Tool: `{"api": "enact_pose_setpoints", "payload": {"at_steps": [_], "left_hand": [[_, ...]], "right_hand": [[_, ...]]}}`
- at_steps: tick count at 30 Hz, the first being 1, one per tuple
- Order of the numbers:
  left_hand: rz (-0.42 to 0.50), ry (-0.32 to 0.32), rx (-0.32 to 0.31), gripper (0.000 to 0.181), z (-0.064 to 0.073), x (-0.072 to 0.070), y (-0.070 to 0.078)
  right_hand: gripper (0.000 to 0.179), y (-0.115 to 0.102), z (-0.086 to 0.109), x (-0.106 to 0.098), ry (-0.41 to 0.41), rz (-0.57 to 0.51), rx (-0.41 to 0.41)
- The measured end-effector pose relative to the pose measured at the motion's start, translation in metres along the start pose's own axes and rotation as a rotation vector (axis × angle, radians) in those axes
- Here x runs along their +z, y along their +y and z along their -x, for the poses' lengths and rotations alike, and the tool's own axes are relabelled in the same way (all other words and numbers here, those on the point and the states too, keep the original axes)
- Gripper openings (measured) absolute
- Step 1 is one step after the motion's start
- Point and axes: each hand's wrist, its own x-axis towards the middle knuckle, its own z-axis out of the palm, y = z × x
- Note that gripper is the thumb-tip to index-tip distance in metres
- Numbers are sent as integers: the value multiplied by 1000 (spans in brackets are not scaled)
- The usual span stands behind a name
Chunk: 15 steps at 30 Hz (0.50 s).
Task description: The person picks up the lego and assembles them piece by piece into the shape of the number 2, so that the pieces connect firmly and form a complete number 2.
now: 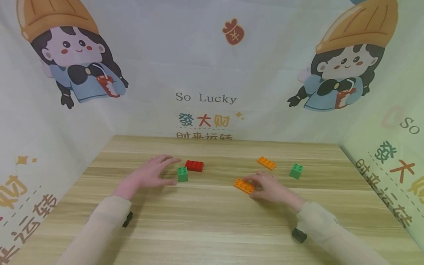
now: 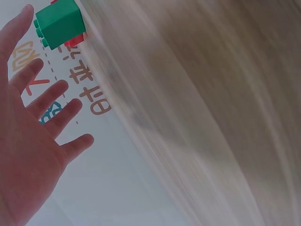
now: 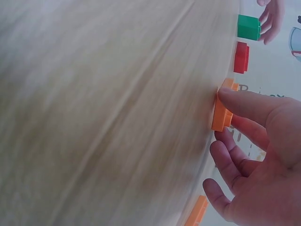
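The orange brick (image 1: 241, 185) lies on or just above the table (image 1: 198, 224), its four-o'clock end pinched by the right hand (image 1: 267, 187). Probably light, stiff, smooth plastic; opposite sides should suit fingertips. Toward nine o'clock, the left hand (image 1: 150, 175), fingers spread, nears a green block (image 1: 183, 175).

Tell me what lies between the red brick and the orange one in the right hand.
Nothing but bare table lies between the red brick and the right hand's orange brick, as the head view shows.

Cloth-walled booth (image 1: 159, 55) around wooden table (image 1: 205, 221)
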Motion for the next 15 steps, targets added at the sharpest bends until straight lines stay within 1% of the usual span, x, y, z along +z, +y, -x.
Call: {"api": "enact_pose_setpoints", "payload": {"at_steps": [6, 15], "left_hand": [[14, -4, 9, 82, -4, 3, 0], [31, -11, 25, 80, -7, 3, 3]], "right_hand": [[50, -5, -1, -1, -33, -88, -5], [49, -8, -6, 6, -65, -108, -48]]}}
